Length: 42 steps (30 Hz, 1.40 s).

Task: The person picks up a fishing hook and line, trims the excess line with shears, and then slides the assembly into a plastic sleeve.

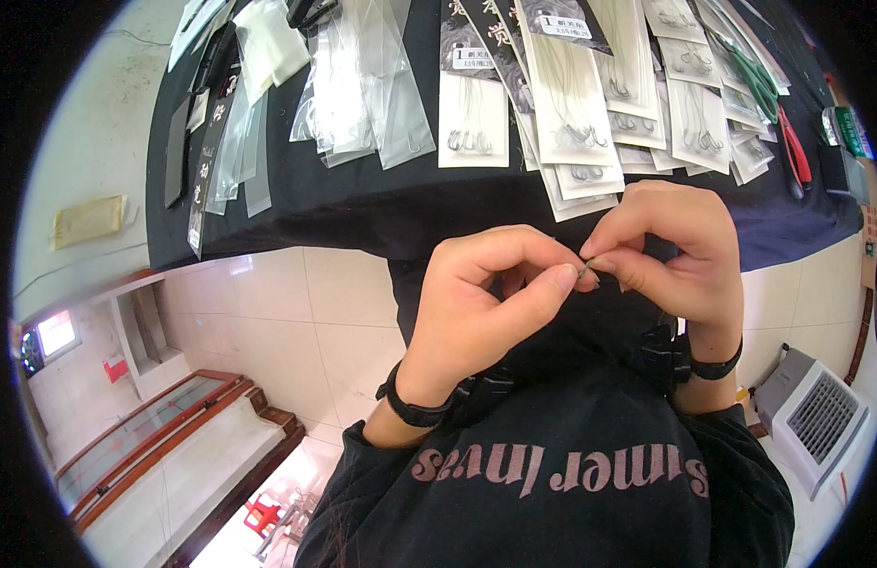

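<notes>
My left hand and my right hand meet in front of my chest, just off the near edge of the table. Both are closed in a pinch, thumb against forefinger. Between the fingertips shows a tiny greenish thing, too small to name. Beyond my hands lie packets of fishing hooks on cards, overlapping in piles, with hooks and fine lines visible through clear sleeves. One hook packet lies at the left of the pile.
A black cloth covers the table. Clear plastic sleeves lie at the left. Green-handled scissors and a red-handled tool rest at the right. A grey-white appliance with a grille stands on the floor at right.
</notes>
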Tool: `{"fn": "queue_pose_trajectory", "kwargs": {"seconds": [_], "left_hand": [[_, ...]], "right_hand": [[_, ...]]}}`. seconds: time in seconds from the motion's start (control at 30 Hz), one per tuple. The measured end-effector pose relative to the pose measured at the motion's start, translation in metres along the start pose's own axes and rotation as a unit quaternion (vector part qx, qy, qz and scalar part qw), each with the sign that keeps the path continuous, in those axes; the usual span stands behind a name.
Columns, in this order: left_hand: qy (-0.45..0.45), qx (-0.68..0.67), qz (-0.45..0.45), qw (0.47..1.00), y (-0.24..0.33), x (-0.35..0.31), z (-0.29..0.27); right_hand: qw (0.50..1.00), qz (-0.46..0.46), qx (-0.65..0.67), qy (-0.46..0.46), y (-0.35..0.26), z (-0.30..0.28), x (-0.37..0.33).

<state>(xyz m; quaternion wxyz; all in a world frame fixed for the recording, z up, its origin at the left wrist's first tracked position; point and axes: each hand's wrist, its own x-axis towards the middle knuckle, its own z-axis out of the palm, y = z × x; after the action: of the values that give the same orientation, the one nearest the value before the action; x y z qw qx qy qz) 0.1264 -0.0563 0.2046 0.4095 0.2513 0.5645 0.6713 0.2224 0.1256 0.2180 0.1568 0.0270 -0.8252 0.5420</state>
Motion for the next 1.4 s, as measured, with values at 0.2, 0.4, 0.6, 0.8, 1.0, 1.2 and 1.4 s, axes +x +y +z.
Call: {"fn": "queue_pose_trajectory", "kwargs": {"seconds": [0.2, 0.4, 0.6, 0.8, 1.0, 1.2, 1.4], "left_hand": [[-0.009, 0.041, 0.004, 0.999, 0.000, 0.001, -0.001], [0.029, 0.184, 0.085, 0.979, 0.004, 0.003, -0.001], [0.033, 0.227, 0.107, 0.968, 0.005, 0.005, -0.001], [0.025, 0.238, 0.112, 0.964, 0.007, 0.004, -0.001], [0.011, 0.240, 0.127, 0.962, 0.009, 0.005, -0.001], [0.012, 0.254, 0.125, 0.959, 0.012, 0.005, 0.000], [0.019, 0.265, 0.127, 0.956, 0.010, 0.005, -0.001]], "right_hand": [[1.000, 0.016, 0.017, 0.009, 0.000, 0.001, -0.002], [0.999, 0.022, 0.025, 0.007, 0.000, -0.001, -0.003], [0.999, 0.026, 0.031, -0.010, 0.002, -0.001, -0.004], [0.999, 0.027, 0.031, -0.017, 0.003, -0.002, -0.004], [0.998, 0.027, 0.051, -0.020, 0.004, -0.001, -0.004], [0.997, 0.045, 0.060, -0.028, 0.004, -0.003, -0.005], [0.997, 0.015, 0.058, -0.041, 0.002, -0.005, -0.004]]}}
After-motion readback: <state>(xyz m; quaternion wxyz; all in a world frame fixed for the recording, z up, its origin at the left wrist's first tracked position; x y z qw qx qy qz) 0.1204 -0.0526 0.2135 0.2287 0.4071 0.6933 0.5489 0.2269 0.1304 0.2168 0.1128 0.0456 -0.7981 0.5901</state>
